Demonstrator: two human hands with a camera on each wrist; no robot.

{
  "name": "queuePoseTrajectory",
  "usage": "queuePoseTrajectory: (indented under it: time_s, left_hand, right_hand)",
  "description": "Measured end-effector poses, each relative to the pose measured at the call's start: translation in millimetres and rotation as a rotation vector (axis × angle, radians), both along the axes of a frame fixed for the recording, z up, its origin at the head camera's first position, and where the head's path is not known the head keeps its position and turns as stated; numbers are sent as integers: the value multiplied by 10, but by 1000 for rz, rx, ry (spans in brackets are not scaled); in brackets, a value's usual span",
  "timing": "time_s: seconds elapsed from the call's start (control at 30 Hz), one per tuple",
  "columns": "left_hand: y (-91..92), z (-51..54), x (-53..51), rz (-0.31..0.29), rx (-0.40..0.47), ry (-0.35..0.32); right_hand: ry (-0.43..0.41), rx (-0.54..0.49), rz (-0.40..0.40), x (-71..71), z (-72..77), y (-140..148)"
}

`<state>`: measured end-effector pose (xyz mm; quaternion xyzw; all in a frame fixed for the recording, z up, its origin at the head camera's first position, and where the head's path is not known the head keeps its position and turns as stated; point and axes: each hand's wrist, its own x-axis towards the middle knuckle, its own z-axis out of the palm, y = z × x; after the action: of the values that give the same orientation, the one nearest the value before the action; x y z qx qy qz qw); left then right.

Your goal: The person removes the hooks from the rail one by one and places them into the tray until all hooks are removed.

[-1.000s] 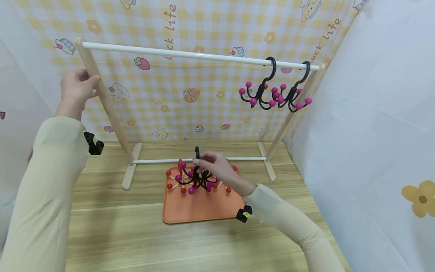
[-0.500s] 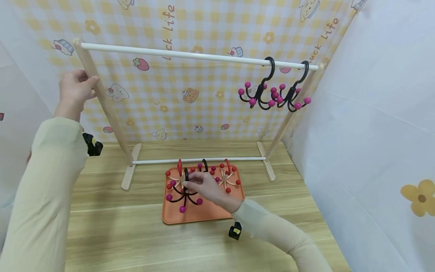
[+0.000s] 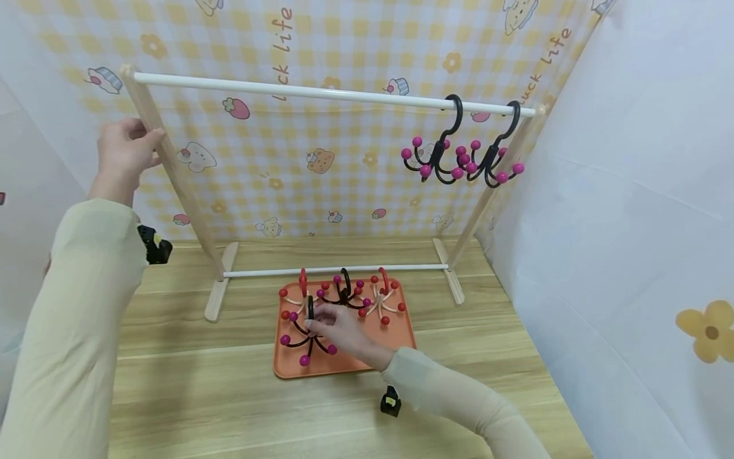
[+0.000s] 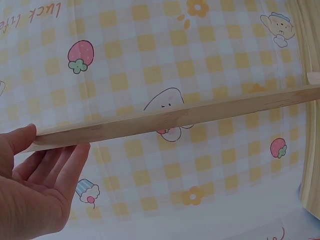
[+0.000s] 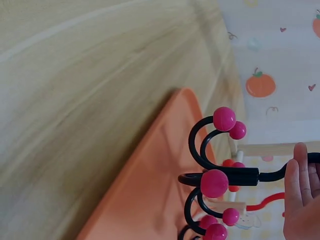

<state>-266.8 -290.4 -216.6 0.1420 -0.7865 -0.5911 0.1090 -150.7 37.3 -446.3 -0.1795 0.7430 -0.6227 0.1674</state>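
In the head view my left hand [image 3: 127, 150] grips the left wooden post [image 3: 172, 166] of the rack near its top; the left wrist view shows thumb and fingers [image 4: 75, 155] on either side of it. My right hand [image 3: 344, 331] pinches the neck of a black hook hanger [image 3: 311, 333] with magenta balls, at the tray's left front. In the right wrist view that hanger [image 5: 240, 176] stands upright relative to the orange tray [image 5: 145, 195]. Behind it on the tray lie another black hanger [image 3: 344, 296] and two pale ones with red hooks, one at right [image 3: 381, 299].
Two black hangers [image 3: 438, 156] [image 3: 491, 159] hang at the right end of the white top rail [image 3: 321, 92]. A lower white bar [image 3: 258, 273] runs behind the tray [image 3: 367, 357]. White cloth covers the right side [image 3: 602, 191], with checked cloth behind the rack.
My right hand has moved left and toward the front of the tray with the black hanger, uncovering the other hangers behind. My left hand stays on the post.
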Motion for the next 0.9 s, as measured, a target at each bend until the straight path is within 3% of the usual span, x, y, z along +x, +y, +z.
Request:
queuePoseTrajectory:
  time_s: [0.23,0.57,0.73,0.9]
  left_hand:
    - [3,2,2,-5,12,-2]
    - [7,14,18,0,19,-12]
    - [5,15,15,-1,19,-15]
    - [0,14,7,-5,30,-10]
  right_hand:
    - [47,32,-1,61,-45,-61]
    - [89,70,29,188,195,-45]
    - [125,135,77,135,192,-28]
    - [105,191,107,-27,96,23]
